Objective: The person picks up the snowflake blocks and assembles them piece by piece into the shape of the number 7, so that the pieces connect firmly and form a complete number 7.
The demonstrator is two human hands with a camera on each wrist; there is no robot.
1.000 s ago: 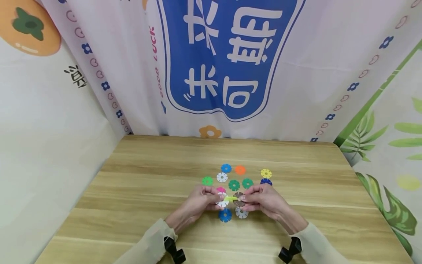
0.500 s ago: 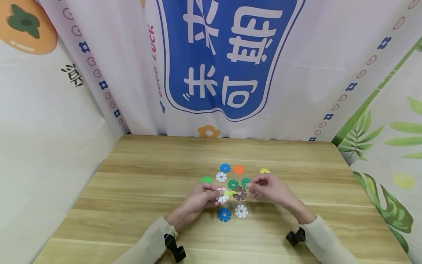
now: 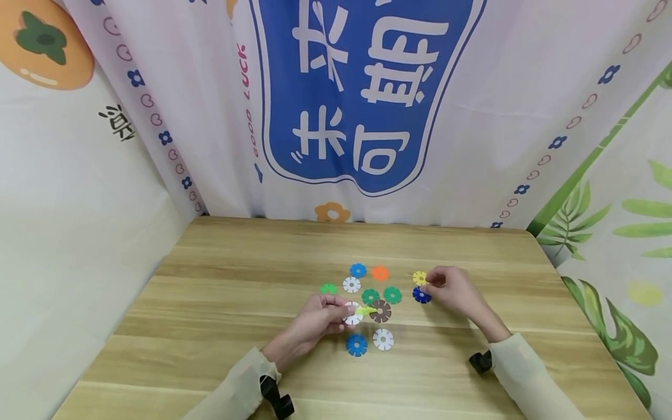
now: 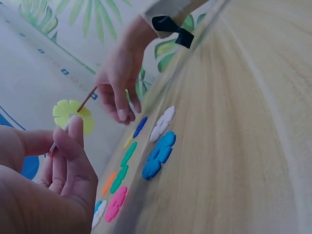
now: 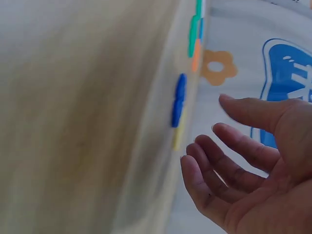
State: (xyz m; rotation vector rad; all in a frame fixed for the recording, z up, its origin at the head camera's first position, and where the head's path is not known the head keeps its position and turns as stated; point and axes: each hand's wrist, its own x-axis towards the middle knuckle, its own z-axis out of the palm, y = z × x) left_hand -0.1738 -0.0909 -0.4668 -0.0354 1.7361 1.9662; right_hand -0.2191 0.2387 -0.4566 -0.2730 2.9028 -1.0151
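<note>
My left hand (image 3: pixel 314 322) pinches a white notched plastic disc (image 3: pixel 352 320) between thumb and fingers. Slotted onto that disc is a yellow disc (image 4: pixel 62 116), which carries a brown disc (image 3: pixel 385 315) at its other side. The joined pieces are held above the table. To the right, my right hand (image 3: pixel 458 293) hovers with loosely bent fingers, holding nothing in the right wrist view. Closest to its fingertips are a dark blue disc (image 5: pixel 179 100) and a yellow disc (image 3: pixel 418 274) lying on the table.
Loose discs lie about the hands: blue (image 3: pixel 357 352), white (image 3: pixel 384 346), two green ones (image 3: pixel 392 302), orange (image 3: pixel 380 273), light green (image 3: pixel 328 288) and pink (image 4: pixel 116 204). The wooden table (image 3: pixel 236 280) meets a printed curtain (image 3: pixel 462 175) at the back.
My right hand has let go of the brown disc and moved right to the dark blue and yellow discs. My left hand keeps holding the joined discs in nearly the same place.
</note>
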